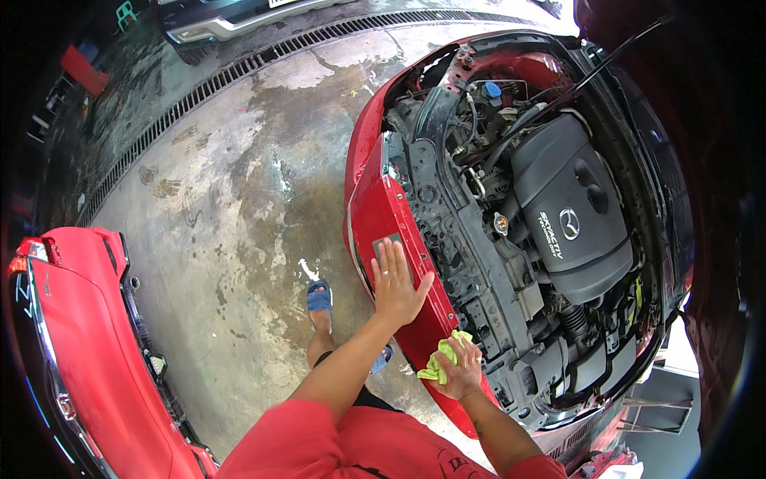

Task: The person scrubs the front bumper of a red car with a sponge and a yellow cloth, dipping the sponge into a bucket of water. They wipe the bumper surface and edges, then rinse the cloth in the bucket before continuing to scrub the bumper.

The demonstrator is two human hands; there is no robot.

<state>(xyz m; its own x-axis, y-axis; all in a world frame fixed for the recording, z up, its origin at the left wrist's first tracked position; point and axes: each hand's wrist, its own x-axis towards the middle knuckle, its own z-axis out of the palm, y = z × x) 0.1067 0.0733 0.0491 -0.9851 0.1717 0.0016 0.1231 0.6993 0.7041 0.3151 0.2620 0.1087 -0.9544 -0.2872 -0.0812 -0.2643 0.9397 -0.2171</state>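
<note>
Red panel (428,321) (glossy) | left hand (395,294): outspread over grey pad (394,237) | right hand (463,375): clutching crumpled lime cloth (435,367)

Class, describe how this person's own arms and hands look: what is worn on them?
The left hand and right hand wear no gloves. A thin, light ring shows on a left-hand finger. Short red sleeves leave the forearms uncovered.

Car workshop: stained concrete floor (231,207), long drain grate (270,55), red car (389,209) with engine bay (566,215) exposed.
</note>
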